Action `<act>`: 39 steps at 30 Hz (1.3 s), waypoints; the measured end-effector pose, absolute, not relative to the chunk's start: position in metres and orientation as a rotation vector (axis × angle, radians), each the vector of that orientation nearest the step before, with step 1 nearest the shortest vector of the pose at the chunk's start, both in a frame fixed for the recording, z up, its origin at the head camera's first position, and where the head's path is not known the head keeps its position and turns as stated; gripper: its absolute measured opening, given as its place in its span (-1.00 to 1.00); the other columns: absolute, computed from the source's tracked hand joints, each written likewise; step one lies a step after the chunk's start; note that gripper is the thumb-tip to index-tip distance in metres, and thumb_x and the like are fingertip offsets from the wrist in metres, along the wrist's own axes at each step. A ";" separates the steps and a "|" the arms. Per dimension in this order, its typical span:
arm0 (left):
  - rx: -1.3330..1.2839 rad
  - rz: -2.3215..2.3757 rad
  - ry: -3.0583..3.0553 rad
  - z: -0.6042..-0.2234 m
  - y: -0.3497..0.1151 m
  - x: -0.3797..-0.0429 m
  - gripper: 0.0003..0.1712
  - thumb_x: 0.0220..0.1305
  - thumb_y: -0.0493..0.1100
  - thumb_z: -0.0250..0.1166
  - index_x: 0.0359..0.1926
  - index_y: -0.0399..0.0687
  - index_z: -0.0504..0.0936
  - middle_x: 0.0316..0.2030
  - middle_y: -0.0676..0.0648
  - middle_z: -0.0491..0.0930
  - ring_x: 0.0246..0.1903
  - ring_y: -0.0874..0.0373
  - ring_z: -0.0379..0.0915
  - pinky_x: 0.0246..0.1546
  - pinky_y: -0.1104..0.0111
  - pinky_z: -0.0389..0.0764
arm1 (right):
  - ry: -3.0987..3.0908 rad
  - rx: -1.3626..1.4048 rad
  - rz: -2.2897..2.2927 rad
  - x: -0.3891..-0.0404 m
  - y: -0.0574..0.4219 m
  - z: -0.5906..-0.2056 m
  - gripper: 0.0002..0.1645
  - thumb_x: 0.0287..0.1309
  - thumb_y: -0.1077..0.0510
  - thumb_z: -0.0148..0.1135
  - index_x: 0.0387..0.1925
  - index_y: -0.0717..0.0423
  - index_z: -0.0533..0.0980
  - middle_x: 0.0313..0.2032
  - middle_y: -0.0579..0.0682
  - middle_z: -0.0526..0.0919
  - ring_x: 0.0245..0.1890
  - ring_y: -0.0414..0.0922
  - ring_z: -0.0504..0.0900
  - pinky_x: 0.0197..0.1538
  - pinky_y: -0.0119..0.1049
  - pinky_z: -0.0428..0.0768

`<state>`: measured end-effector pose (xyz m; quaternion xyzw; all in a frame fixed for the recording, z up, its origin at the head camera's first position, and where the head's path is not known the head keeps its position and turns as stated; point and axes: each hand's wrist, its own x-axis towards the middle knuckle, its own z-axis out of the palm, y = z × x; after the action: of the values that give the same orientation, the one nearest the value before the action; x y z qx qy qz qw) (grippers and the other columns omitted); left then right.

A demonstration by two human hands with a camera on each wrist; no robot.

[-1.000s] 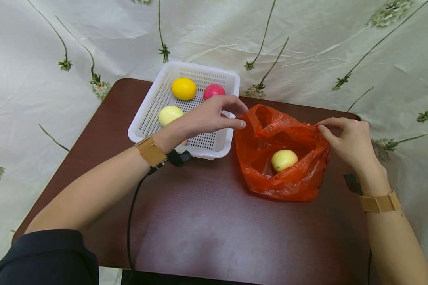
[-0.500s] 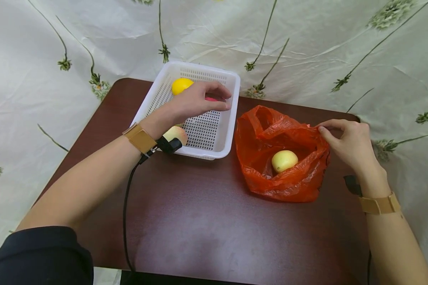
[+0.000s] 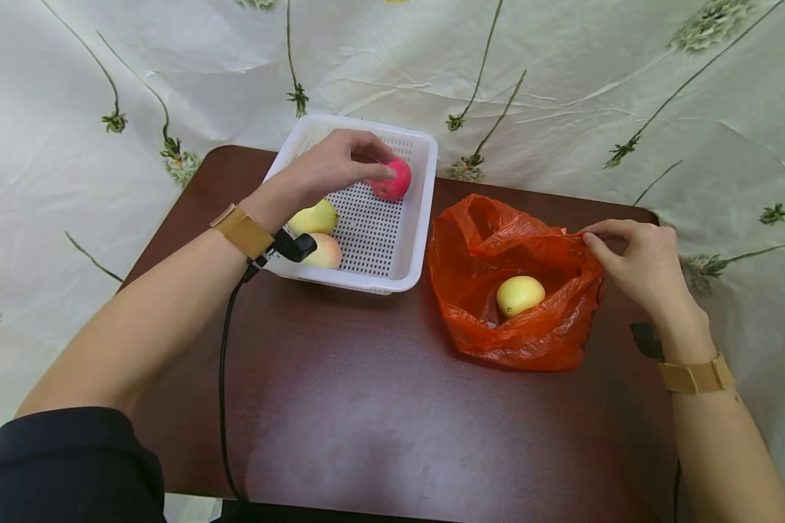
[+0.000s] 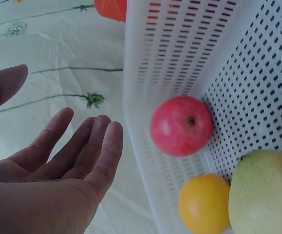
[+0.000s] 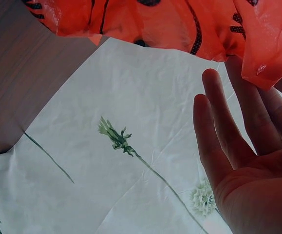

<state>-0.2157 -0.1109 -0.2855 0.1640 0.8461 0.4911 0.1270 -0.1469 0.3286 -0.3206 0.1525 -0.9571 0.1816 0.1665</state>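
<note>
My left hand [image 3: 340, 161] hovers over the white plastic basket [image 3: 408, 254], fingers loosely bent and nothing in them. Just beyond its fingertips lies a pinkish-red apple [image 3: 392, 180], which the left wrist view shows apart from the fingers, against the basket wall. A yellow fruit [image 4: 205, 204] lies near the apple, hidden under my hand in the head view. With thumb and fingers my right hand [image 3: 641, 258] pinches the right rim of an orange-red plastic bag [image 3: 523, 349]. Inside the gaping bag sits a pale yellow round fruit [image 3: 520, 296].
Nearer me in the basket are a yellow-green pear [image 3: 315, 217] and a peach [image 3: 325, 251]. Both stand on a dark brown table [image 3: 392, 407], basket left and bag right. A black cable [image 3: 224, 392] runs from the left wrist to the table's front edge. Floral cloth [image 3: 562, 87] hangs behind.
My left hand has moved left from the bag's rim back over the basket, uncovering the apple and covering the yellow fruit. My right hand keeps its pinch on the bag.
</note>
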 end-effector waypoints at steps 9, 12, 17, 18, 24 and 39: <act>0.358 1.372 2.475 -0.289 -0.125 -0.231 -0.42 0.21 0.09 0.29 0.19 -0.06 0.46 0.12 0.00 0.45 0.09 0.14 0.32 0.15 0.24 0.42 | -2.742 0.411 0.533 -0.147 0.330 -0.320 -0.73 0.25 -0.01 0.19 -0.17 0.03 0.68 -0.28 0.10 0.73 -0.45 -0.08 0.43 -0.58 -0.37 0.29; 0.337 1.374 2.467 -0.291 -0.128 -0.235 -0.40 0.22 0.07 0.29 0.21 -0.08 0.44 0.14 -0.01 0.44 0.11 0.14 0.32 0.17 0.24 0.42 | -2.741 0.407 0.537 -0.147 0.330 -0.320 -0.72 0.25 -0.01 0.19 -0.16 0.03 0.68 -0.29 0.10 0.73 -0.44 -0.06 0.44 -0.54 -0.35 0.29; 0.300 1.321 2.481 -0.291 -0.130 -0.241 -0.37 0.22 0.09 0.28 0.26 -0.03 0.41 0.18 -0.01 0.41 0.13 0.11 0.31 0.18 0.27 0.42 | -2.724 0.413 0.534 -0.147 0.331 -0.320 -0.74 0.23 0.00 0.21 -0.18 0.01 0.69 -0.31 0.09 0.73 -0.43 -0.04 0.46 -0.46 -0.33 0.24; 0.294 1.304 2.489 -0.292 -0.130 -0.242 -0.37 0.22 0.10 0.28 0.26 -0.01 0.41 0.18 -0.01 0.40 0.14 0.11 0.30 0.18 0.27 0.42 | -2.719 0.418 0.531 -0.147 0.331 -0.320 -0.75 0.22 0.00 0.22 -0.18 0.01 0.69 -0.31 0.09 0.73 -0.44 -0.05 0.46 -0.45 -0.34 0.22; 0.275 1.262 2.483 -0.294 -0.130 -0.248 -0.36 0.21 0.10 0.28 0.27 0.02 0.41 0.21 -0.01 0.38 0.17 0.10 0.24 0.20 0.25 0.39 | -2.710 0.427 0.524 -0.148 0.332 -0.321 -0.77 0.22 0.02 0.23 -0.19 0.01 0.70 -0.32 0.09 0.74 -0.46 -0.07 0.43 -0.45 -0.33 0.18; 0.241 1.217 2.469 -0.299 -0.126 -0.267 -0.34 0.22 0.12 0.26 0.28 -0.03 0.39 0.22 -0.04 0.38 0.17 0.08 0.24 0.24 0.24 0.31 | -2.672 0.480 0.477 -0.148 0.335 -0.321 -0.79 0.21 0.03 0.23 -0.22 -0.03 0.70 -0.43 0.02 0.72 -0.69 -0.15 0.16 -0.57 -0.33 0.06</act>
<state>-0.2675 -0.1257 -0.2987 0.0856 0.8776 0.4325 0.1882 -0.1482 0.3350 -0.3212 0.1710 -0.9515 0.1699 0.1913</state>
